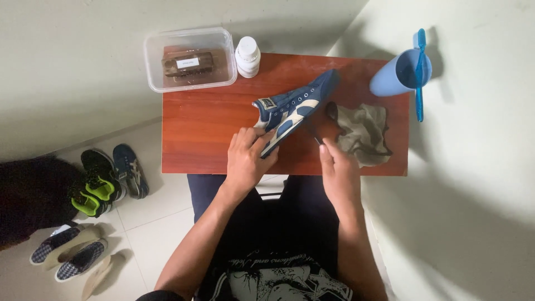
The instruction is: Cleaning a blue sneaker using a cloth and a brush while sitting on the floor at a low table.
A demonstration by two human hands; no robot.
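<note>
My left hand pins the blue sneaker; my right hand pinches a dark brush — I'd worry the shoe tips off the counter edge.

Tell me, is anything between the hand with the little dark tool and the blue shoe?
Nothing visible. The right hand holds a thin dark tool right beside the blue shoe, which the left hand grips. The grey cloth lies to the other side.
</note>
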